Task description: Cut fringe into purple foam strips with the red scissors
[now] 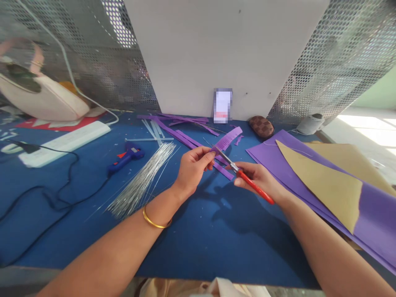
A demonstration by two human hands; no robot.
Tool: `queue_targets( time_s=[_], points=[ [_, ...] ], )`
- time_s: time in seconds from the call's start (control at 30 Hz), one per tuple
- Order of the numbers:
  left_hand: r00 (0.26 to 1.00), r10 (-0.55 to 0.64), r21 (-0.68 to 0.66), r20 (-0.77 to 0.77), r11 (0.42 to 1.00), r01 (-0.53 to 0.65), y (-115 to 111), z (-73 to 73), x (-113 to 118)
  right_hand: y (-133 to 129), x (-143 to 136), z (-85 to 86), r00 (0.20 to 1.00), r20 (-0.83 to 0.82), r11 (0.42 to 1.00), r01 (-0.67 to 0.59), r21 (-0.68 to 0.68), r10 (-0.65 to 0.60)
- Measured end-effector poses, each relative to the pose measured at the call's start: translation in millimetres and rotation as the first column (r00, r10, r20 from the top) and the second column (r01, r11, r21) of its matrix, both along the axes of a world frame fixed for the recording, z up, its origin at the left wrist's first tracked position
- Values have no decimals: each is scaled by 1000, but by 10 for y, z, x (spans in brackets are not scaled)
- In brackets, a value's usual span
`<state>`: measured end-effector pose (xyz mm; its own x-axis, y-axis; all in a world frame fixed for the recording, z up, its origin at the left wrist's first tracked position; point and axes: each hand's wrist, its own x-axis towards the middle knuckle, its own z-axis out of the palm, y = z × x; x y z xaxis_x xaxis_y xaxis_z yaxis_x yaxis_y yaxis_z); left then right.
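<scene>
Between the thumb and fingers of my left hand (pixel 194 167) is pinched a fringed purple paper strip (pixel 229 138), its cut end pointing up and to the right. My right hand (pixel 258 179) is closed around red-handled scissors (pixel 253 186). Their blades reach left to the strip, close to my left fingertips. Whether the blades touch the paper I cannot tell. Beneath and behind both hands lie more purple strips (pixel 182 139) and small purple scraps (pixel 238 140).
A bundle of thin wires (pixel 142 181), a blue glue gun (pixel 126 159) and clear glue sticks (pixel 154 131) lie left. A white power strip (pixel 64 144) and black cords are farther left. Purple sheets (pixel 375 222) lie right. A phone (pixel 222 105) leans on the white panel; a checkered pouch (pixel 261 126) sits nearby.
</scene>
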<state>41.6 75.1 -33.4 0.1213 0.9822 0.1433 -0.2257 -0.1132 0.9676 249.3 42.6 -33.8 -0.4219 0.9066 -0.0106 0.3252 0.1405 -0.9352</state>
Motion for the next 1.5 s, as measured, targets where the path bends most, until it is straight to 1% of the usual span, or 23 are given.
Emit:
queue_targets(
  time_s=[0.07, 0.17, 0.4, 0.57, 0.83, 0.97, 1.13, 1.37, 1.5],
  points=[
    [999, 31, -8, -13, 999, -32, -6, 0, 13, -5, -7, -7, 997, 63, 999, 41, 30, -43],
    [999, 48, -14, -22, 999, -49, -7, 1, 23, -21, -19, 6, 990, 119, 996, 64, 63, -71],
    [998, 54, -14, -23, 998, -54, -8, -1, 26, -25, -30, 55, 984, 142, 994, 103, 40, -107],
    [998, 59, 24, -24, 998, -58, -8, -9, 22, -31, -57, 91, 981, 142, 991, 129, 39, -133],
    [997, 76, 6, -25, 997, -76, 0, -17, 18, -46, -75, 110, 982, 137, 992, 127, 22, -129],
    [997, 72, 9, -15, 997, -72, -6, -10, 18, -46, -71, 92, 987, 130, 996, 91, 23, -94],
    [996, 78, 28, -43, 997, -77, -10, 9, 16, -62, -77, 89, 993, 100, 998, 56, 12, -57],
    [996, 78, 42, -36, 996, -76, -13, -1, 15, -36, -72, 54, 995, 59, 997, 76, -12, -76],
    [996, 81, 41, -47, 996, -79, -10, 4, 16, -30, -72, 57, 995, 62, 997, 83, -4, -83]
  ],
)
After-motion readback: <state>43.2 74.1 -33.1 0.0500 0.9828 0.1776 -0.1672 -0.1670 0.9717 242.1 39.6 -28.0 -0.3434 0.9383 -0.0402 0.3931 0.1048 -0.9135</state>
